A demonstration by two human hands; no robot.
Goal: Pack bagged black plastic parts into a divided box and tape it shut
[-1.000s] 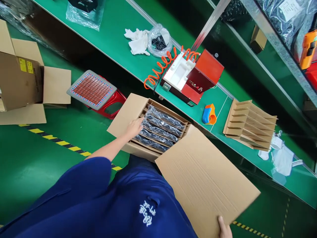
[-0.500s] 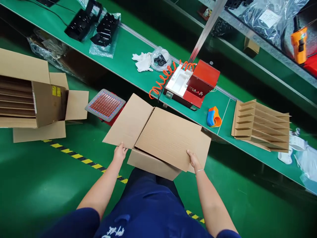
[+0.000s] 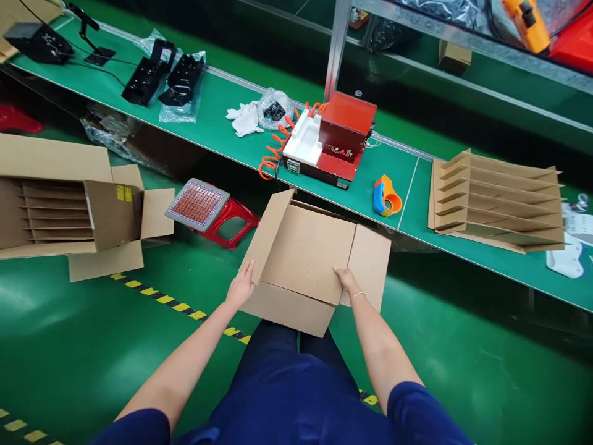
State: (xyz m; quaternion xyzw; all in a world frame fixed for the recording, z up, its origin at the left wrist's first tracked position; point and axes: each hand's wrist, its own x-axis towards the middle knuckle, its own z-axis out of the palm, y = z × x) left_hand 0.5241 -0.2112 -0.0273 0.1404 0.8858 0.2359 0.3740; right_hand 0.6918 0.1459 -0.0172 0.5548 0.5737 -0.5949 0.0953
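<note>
An open cardboard box [image 3: 290, 307] stands in front of my legs, beside the bench. My left hand [image 3: 240, 287] holds its left flap [image 3: 270, 238], which is tilted up, with the fingers along its outer side. Inside the box's opening lies a flat cardboard sheet [image 3: 308, 247]. My right hand [image 3: 347, 280] grips the sheet near its right front corner, thumb on top and fingers hidden beneath. To the right, another flap [image 3: 369, 259] of the box is folded outward. What lies below the sheet is hidden.
The green bench [image 3: 213, 145] bears a red machine [image 3: 343, 139], an orange-and-blue tape dispenser [image 3: 387, 196], white gloves [image 3: 245, 117] and a cardboard divider grid [image 3: 500, 201]. A red stool [image 3: 231, 225] with a patterned pad and an open carton [image 3: 113, 213] with dividers stand left.
The sheet has moved down and left into the box's opening, my right hand with it. My left hand has swung the left flap upward. The camera view has shifted.
</note>
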